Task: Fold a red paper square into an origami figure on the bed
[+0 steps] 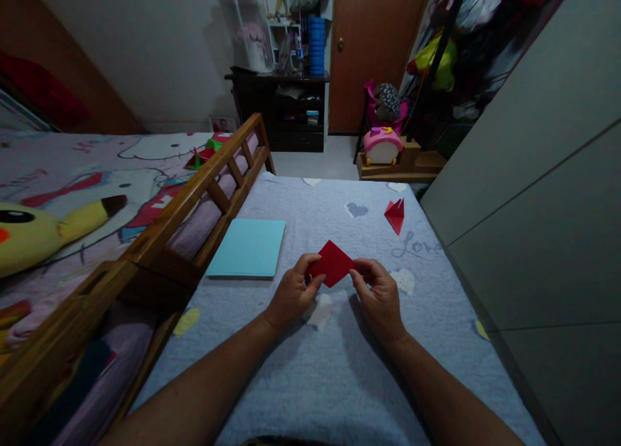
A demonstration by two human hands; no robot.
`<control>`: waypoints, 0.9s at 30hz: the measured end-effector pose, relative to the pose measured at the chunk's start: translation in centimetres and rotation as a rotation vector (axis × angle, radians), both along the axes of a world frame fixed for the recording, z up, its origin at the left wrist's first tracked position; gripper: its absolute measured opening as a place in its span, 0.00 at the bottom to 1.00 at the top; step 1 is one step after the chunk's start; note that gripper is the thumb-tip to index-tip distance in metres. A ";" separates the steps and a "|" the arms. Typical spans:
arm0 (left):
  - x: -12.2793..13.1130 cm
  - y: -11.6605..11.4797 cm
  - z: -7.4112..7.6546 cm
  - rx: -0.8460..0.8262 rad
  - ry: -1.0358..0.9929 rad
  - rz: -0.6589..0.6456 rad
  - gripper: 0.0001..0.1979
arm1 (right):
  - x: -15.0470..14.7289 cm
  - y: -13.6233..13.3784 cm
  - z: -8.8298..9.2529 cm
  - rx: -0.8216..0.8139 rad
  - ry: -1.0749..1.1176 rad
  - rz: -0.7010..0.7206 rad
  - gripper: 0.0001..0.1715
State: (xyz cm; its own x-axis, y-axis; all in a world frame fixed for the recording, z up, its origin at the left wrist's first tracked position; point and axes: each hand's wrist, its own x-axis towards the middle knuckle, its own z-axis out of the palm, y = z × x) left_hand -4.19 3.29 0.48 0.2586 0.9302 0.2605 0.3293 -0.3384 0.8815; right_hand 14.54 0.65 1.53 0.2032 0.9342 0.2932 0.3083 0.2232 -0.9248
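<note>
A small red piece of folded paper (332, 264), shaped like a diamond, is held up between my two hands above the bed. My left hand (295, 289) pinches its left corner between thumb and fingers. On the other side, my right hand (379, 297) grips the right corner in the same way. Farther off to the right, a folded red paper figure (396, 216) with pointed tips lies on the sheet. A stack of light blue square paper (248, 248) rests to the left of my hands.
A blue-grey patterned sheet (310, 388) covers the bed. Along its left runs a wooden rail (213, 191), with a yellow plush toy (33, 239) beyond it. Pale cabinet doors (543, 239) border the right side. A dark shelf unit (286, 110) and a brown door (369, 52) stand behind.
</note>
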 end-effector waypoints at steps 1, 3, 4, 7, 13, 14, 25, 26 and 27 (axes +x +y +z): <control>0.0 0.0 0.0 0.012 -0.007 0.002 0.16 | 0.0 0.0 0.0 0.016 -0.013 0.001 0.06; 0.0 0.0 0.0 0.028 -0.026 0.001 0.18 | 0.0 0.0 0.1 0.039 -0.028 0.005 0.07; 0.0 0.0 0.0 0.030 -0.034 -0.002 0.19 | 0.0 0.1 0.1 0.044 -0.032 0.006 0.07; -0.1 0.1 -0.2 0.023 -0.036 -0.010 0.20 | -0.1 0.1 0.0 0.050 -0.033 0.008 0.09; -0.1 0.2 -0.2 0.087 -0.016 -0.043 0.16 | -0.1 0.1 -0.4 0.032 0.007 0.017 0.11; -0.1 0.2 -0.1 0.109 -0.008 -0.059 0.14 | -0.2 0.0 -0.4 0.024 0.024 0.015 0.12; -0.1 0.1 1.0 0.164 0.021 -0.100 0.14 | -0.3 0.1 -0.4 -0.026 0.170 0.014 0.07; -0.1 0.1 1.0 0.161 0.021 -0.100 0.14 | -0.3 0.1 -0.5 -0.029 0.186 0.023 0.07; -0.1 0.1 1.1 0.160 0.019 -0.099 0.14 | -0.3 0.1 -0.6 -0.032 0.201 0.027 0.08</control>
